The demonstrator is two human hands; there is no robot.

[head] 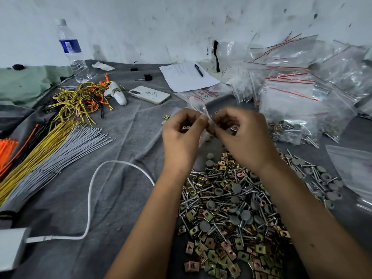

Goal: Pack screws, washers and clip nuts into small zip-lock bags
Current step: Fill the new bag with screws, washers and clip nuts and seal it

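While both hands work at the mouth of 1 small zip-lock bag (198, 109), the main risk is a spill: the left hand (181, 137) and right hand (239, 135) each pinch the thin clear film with curled fingers, meeting near the middle of the view, and the bag hangs between them above the grey cloth (124, 178). Small metal pieces appear to sit inside both curled palms, so any loosening of the fingers could drop them back into the loose pile (231, 208) of screws, washers and clip nuts at 6 o'clock from the hands, forcing a recount. Slippery film could also tear or slide free, and a sharp screw point could pierce it. Whether the bag's seal is open or closed cannot be told, since the fingers cover it. Filled bags (291, 101) with red seal lines lie at 2 o'clock. As for writing, a printed packet (205, 95) at 12 o'clock carries red lettering and a "5", too small to read further; the sheet of paper (187, 77) under a pen (198, 70) shows faint handwriting, unreadable; the water bottle (71, 51) at 10 o'clock wears a blue label with no legible brand.
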